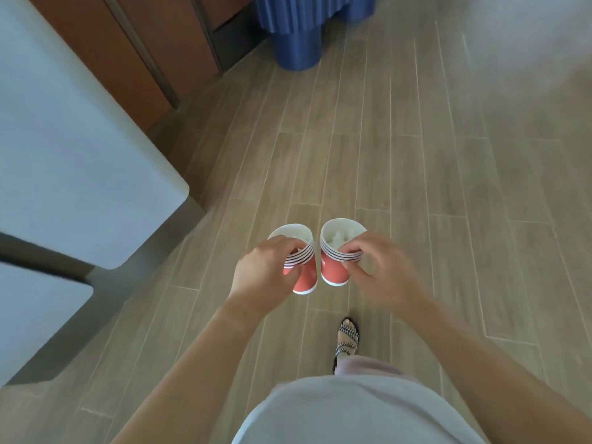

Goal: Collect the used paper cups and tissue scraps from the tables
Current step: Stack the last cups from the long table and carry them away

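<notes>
I carry two stacks of red paper cups with white insides over the floor in front of me. My left hand grips the left cup stack at its striped rims. My right hand pinches the right cup stack at its rims. White tissue scraps lie inside the top cup of the right stack. Something white also shows inside the left stack's top cup, partly hidden by my fingers.
Pale tables with rounded corners stand at the left, one nearer table below it. A blue ribbed stool or stand is ahead by a brown wooden wall. My sandalled foot steps on the wood-plank floor.
</notes>
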Demonstrator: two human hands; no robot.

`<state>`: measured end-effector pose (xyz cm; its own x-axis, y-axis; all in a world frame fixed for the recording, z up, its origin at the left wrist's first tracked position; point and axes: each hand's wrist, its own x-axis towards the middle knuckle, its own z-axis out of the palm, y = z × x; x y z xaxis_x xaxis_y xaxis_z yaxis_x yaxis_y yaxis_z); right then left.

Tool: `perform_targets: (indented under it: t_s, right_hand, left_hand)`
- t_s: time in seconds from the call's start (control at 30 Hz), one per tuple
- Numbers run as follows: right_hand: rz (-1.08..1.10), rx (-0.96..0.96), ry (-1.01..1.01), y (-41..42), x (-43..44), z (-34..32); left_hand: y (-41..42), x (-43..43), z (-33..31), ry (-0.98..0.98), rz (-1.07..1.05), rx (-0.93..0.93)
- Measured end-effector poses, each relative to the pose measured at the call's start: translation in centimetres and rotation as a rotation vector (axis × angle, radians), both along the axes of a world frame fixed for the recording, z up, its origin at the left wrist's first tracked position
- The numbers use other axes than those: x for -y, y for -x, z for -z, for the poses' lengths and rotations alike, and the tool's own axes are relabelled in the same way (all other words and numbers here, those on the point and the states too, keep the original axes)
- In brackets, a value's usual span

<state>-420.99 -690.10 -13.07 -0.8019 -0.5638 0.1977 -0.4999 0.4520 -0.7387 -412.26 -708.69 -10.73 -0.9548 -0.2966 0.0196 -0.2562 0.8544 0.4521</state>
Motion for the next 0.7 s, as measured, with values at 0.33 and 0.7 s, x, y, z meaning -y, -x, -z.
perform_targets:
  t_s: [0.33, 0.7]
  right_hand:
    - [-0.024, -0.018, -0.033, 20.6, 7.9, -1.4]
    - [-0.023, 0.001, -0.074, 44.4, 22.8, -1.9]
  left_hand:
    - [22.0, 8.1, -0.8, 0.003, 0.030, -0.027]
    - [45.5, 23.0, -0.8, -0.084, 0.014, -0.067]
